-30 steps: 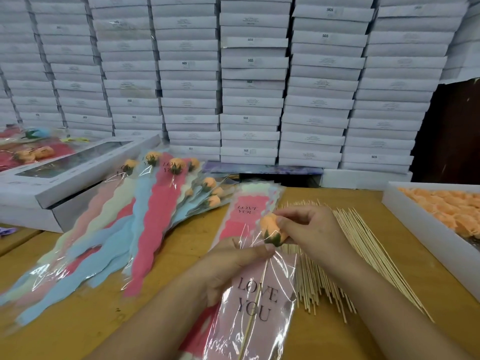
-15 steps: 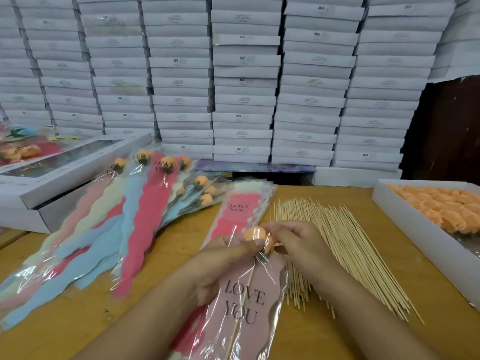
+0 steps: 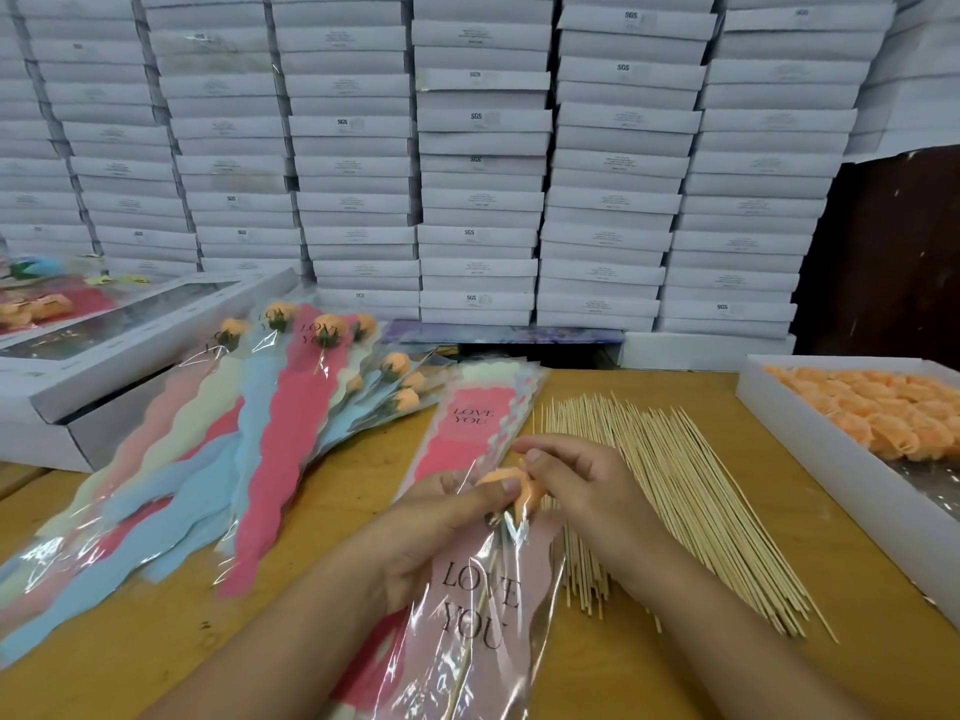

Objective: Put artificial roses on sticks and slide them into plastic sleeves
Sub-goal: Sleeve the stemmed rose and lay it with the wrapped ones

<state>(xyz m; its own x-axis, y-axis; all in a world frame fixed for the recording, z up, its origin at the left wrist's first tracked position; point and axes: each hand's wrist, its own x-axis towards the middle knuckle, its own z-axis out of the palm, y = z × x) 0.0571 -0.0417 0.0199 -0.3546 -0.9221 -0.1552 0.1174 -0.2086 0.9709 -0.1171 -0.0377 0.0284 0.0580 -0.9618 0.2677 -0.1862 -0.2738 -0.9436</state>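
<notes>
Backdrop: stacked white boxes [image 3: 478, 163] fill the wall beyond both hands, rising out of view.
Surface: wooden table [image 3: 649, 667], bare and yellowish under the wrists.
Finished pile: sleeved roses [image 3: 291, 423] fanned out left of the grip, in pink, blue, cream and red, their orange heads pointing away from the person.
Rose supply: white tray [image 3: 810, 459] to the right of the grip, well apart from it, packed with loose orange rose heads [image 3: 893, 413].
Sticks: pile of bamboo sticks [image 3: 670, 491] just right of the grip; the right wrist lies over its near end.
Sleeve in hand: clear plastic sleeve [image 3: 483, 610] with a pink card printed LOVE YOU, running from the grip toward the person (its mouth is bunched at the fingers).
Left hand [image 3: 441, 522]: fingers closed on the sleeve's mouth, thumb pressed against the rose.
Right hand [image 3: 582, 485]: fingertips pinched together on the top of the rose.
Rose [image 3: 511, 488]: orange, held between both hands at the sleeve's mouth, plastic wrinkled over it.
Stick [image 3: 480, 615]: thin, visible through the sleeve, slanting from below the rose toward the person.
</notes>
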